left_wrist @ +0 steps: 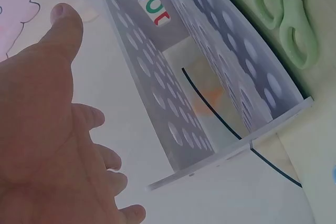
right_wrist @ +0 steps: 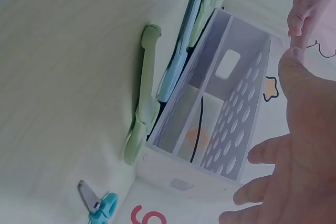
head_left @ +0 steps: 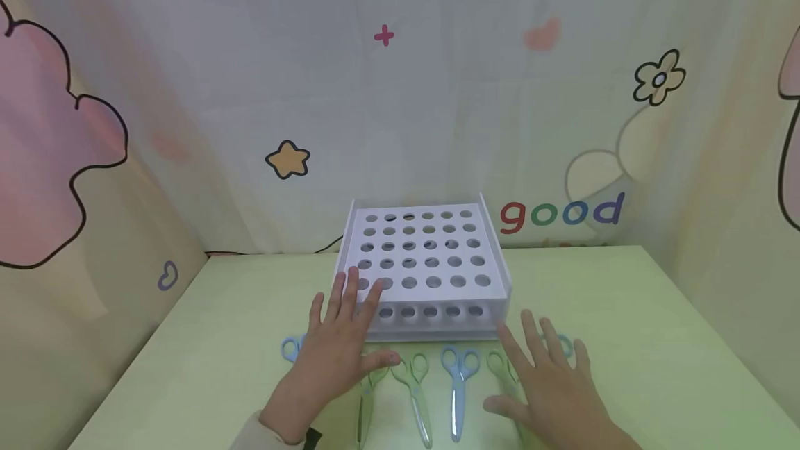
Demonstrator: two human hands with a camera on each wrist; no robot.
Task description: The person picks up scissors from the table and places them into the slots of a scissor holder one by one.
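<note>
Spread wide, the fingers of both hands held nothing. On the rack's left side, the left hand point(head_left: 337, 346) reached forward, back of the hand up, its fingers overlapping the near left corner of the rack point(head_left: 419, 254) in the head view. Its thumb stuck out sideways below the rack's front edge. In the left wrist view a gap showed between those fingers and the rack — no contact could be seen there.

Just outside the rack's near right corner, the right hand point(head_left: 553, 387) was also back up, fingers fanned toward the backdrop and thumb pointing inward. How high it hung could not be told.

White and full of round holes, the rack stood at the back of the table point(head_left: 625, 325), between the hands and beyond them. Scissors lay in front of it, handles nearest it: a left green pair point(head_left: 365, 405), a middle green pair point(head_left: 420, 405) and a middle blue pair point(head_left: 458, 401). Past the rack's left front corner, the left hand partly hid a left blue pair point(head_left: 284, 355). Toward the rack's right corner, the right hand partly covered a right green pair point(head_left: 509, 385) and, farther out, a right blue pair point(right_wrist: 98, 215) — its metal blade bare in the right wrist view.
</note>
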